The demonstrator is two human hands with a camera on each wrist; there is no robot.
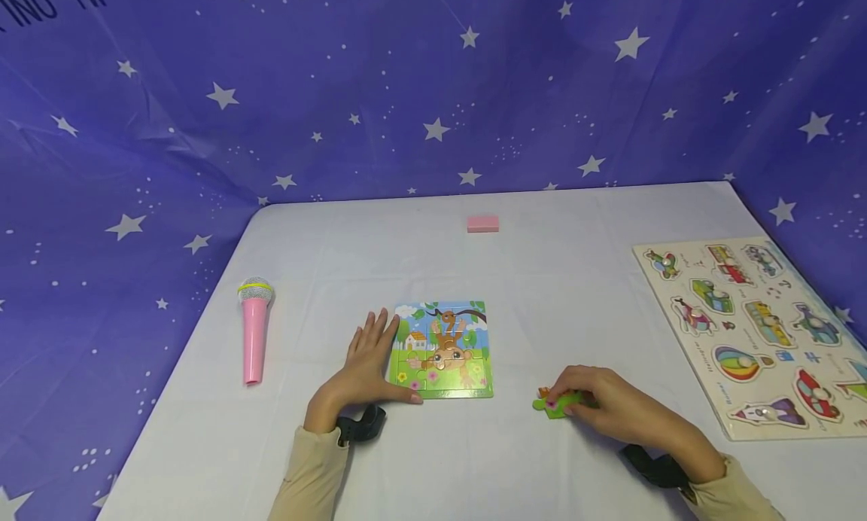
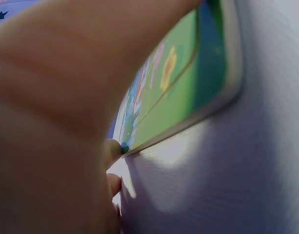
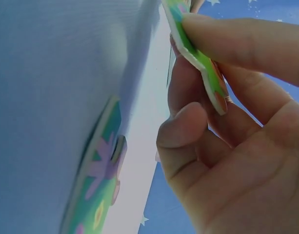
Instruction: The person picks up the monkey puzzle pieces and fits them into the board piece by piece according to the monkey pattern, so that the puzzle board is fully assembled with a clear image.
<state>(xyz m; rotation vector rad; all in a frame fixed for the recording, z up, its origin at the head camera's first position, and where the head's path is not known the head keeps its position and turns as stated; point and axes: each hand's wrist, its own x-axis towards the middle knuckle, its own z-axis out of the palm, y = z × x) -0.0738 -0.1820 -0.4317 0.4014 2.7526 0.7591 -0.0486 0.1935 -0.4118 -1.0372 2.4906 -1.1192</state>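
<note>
A square jigsaw puzzle (image 1: pixel 443 349) with a monkey picture lies on the white table. My left hand (image 1: pixel 369 367) is at its left side, fingers extended along the edge and thumb by the near left corner; the left wrist view shows the puzzle's edge (image 2: pixel 188 124) close up. To the right of the puzzle, my right hand (image 1: pixel 606 404) pinches a green and orange puzzle piece (image 3: pixel 194 51) between thumb and fingers. Below it, a second puzzle piece (image 3: pixel 98 180) with a pinkish flower rests on the table. From the head, the two pieces overlap and are partly hidden.
A pink toy microphone (image 1: pixel 254 333) lies at the left of the table. A small pink block (image 1: pixel 483 224) sits towards the back. At the right lies a large peg puzzle board (image 1: pixel 711 355) with vehicle pictures. A starry blue cloth (image 1: pixel 379 69) hangs behind.
</note>
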